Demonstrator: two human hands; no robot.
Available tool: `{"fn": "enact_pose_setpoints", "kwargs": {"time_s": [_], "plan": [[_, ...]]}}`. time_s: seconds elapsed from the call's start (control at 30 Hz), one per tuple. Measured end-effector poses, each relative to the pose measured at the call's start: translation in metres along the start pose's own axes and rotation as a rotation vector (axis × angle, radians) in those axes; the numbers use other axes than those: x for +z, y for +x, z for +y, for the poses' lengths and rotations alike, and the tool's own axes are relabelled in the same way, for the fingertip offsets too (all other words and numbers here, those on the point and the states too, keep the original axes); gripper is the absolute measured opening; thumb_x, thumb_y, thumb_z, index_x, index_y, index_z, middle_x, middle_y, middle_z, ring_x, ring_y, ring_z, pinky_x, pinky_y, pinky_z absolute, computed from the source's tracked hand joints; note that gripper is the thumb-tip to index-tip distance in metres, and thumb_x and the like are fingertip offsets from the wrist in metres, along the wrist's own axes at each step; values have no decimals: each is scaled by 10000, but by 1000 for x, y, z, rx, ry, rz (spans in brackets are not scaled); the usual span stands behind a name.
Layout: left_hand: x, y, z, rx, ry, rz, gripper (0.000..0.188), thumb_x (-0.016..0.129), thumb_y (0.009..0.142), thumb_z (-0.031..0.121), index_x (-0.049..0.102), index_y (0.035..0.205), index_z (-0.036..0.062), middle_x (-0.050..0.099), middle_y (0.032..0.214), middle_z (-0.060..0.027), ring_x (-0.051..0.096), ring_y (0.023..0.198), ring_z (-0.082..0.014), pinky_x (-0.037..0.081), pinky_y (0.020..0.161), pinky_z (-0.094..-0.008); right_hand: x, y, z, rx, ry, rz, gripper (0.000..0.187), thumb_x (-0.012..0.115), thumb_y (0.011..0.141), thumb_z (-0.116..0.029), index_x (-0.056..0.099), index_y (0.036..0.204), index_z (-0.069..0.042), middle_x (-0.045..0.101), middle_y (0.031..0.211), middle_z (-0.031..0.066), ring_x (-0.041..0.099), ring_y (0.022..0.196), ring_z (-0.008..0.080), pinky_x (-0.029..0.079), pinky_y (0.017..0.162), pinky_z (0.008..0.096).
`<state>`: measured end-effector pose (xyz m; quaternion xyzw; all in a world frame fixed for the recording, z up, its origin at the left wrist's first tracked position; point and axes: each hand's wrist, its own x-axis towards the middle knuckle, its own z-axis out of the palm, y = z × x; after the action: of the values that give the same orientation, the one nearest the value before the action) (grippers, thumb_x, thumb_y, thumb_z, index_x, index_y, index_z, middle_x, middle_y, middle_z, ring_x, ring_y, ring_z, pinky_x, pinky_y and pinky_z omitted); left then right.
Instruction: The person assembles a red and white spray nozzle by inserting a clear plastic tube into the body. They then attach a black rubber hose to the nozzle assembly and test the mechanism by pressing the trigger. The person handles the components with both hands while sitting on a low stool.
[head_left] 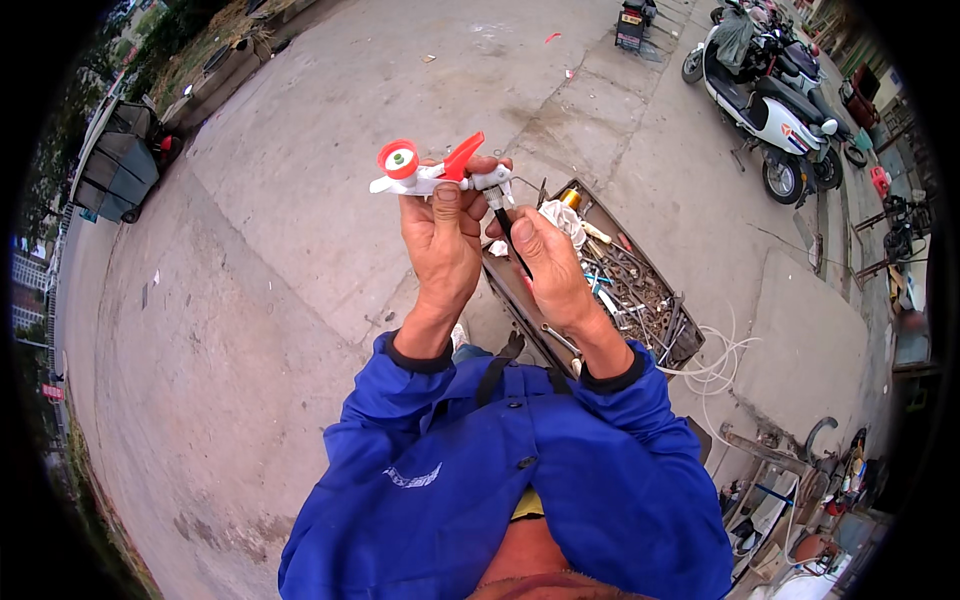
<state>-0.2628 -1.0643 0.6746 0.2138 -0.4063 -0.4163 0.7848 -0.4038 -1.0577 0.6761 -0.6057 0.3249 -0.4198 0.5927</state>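
Observation:
Held up in front of my chest, my left hand point(440, 235) is closed around a white plastic fitting point(422, 184). This fitting has a round red-rimmed end with a green centre, a raised red lever point(463, 157), and a white joint with a ribbed collar at its right. A black tube point(511, 238) runs down from that collar, and my right hand point(550, 265) pinches it just below the joint. My left fingers pass behind the fitting, so their tips are partly hidden. The exact kind of fitting I cannot make out.
A long metal toolbox point(690, 345) full of wrenches and small parts stands beside my right arm. Thin white tubing point(722, 365) lies coiled past it. Scooters point(770, 110) are parked at the upper right; a covered vehicle point(118, 165) stands far left. Tools clutter the lower right.

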Motion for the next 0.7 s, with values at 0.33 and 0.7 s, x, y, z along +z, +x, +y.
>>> {"fn": "enact_pose_setpoints", "kwargs": {"time_s": [0.33, 0.7], "plan": [[1, -3, -1, -48, 13, 1, 434, 494, 1110, 288, 485, 1427, -9, 621, 1375, -221, 677, 1195, -331, 595, 844, -341, 7, 14, 7, 7, 276, 15, 401, 534, 1088, -433, 649, 1036, -52, 473, 754, -60, 411, 633, 36, 368, 566, 234], [5, -2, -5, -173, -147, -31, 559, 534, 1055, 461, 469, 1493, 120, 523, 1489, -251, 627, 1246, -437, 581, 997, -489, 5, 14, 8, 40, 285, 66, 398, 549, 1082, -411, 660, 1017, -34, 496, 694, -49, 446, 616, 47, 371, 563, 241]]}}
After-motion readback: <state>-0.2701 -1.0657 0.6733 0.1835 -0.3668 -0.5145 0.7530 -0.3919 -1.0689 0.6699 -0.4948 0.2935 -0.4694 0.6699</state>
